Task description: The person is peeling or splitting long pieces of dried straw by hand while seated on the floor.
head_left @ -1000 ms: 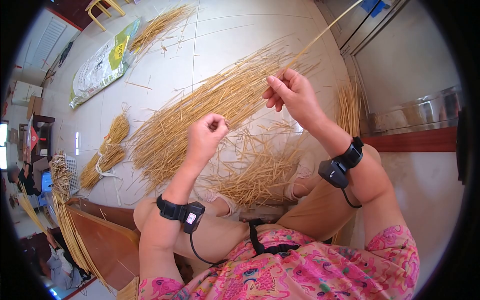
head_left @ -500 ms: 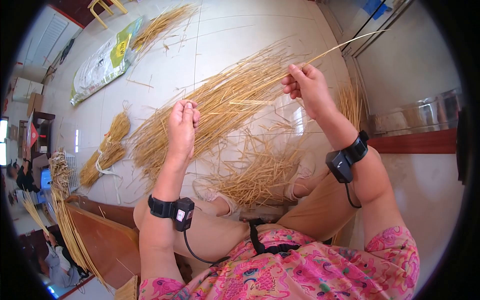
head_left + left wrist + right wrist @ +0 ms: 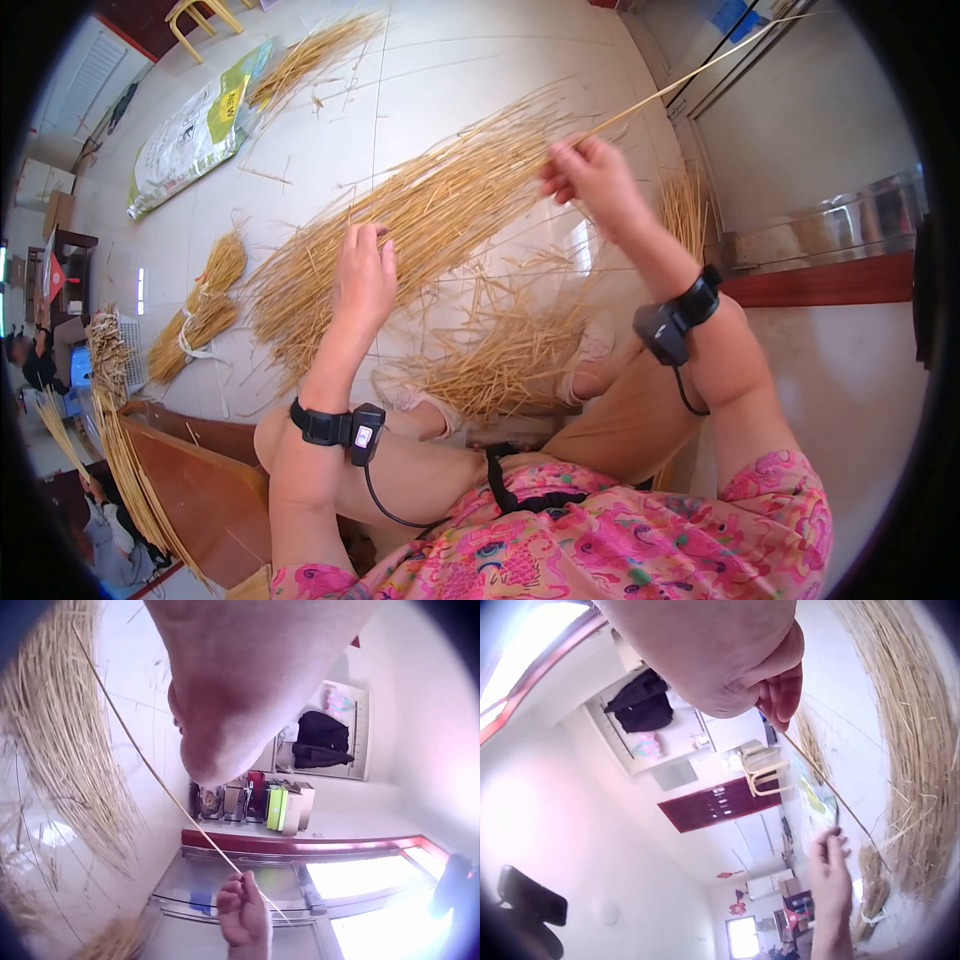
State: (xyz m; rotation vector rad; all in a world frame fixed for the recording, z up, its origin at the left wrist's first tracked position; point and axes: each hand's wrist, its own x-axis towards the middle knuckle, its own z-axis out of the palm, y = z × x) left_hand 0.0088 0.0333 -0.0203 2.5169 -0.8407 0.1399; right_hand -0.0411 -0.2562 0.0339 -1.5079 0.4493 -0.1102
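One long straw stalk (image 3: 690, 76) is pinched between the thumb and fingers of my right hand (image 3: 600, 190), raised over the right end of a spread of straw (image 3: 430, 205) on the floor. One end slants up to the upper right. In the right wrist view the rest of the stalk (image 3: 832, 789) runs down from the fingertips across the floor. My left hand (image 3: 364, 275) hovers over the left part of the spread, its fingers loosely bent and the thumb apart from them. No stalk shows in its grasp.
Short straw bits (image 3: 500, 355) lie heaped between the feet. A tied straw bundle (image 3: 205, 300) and a white-green bag (image 3: 195, 140) are on the left. More straw stands by the metal-framed door (image 3: 810, 130). A wooden piece of furniture (image 3: 200, 480) is beside the left leg.
The left hand first moved left, away from the right hand, then its fingers loosened. The right hand moved right, then a little back left, keeping the stalk, whose tip has swung right.
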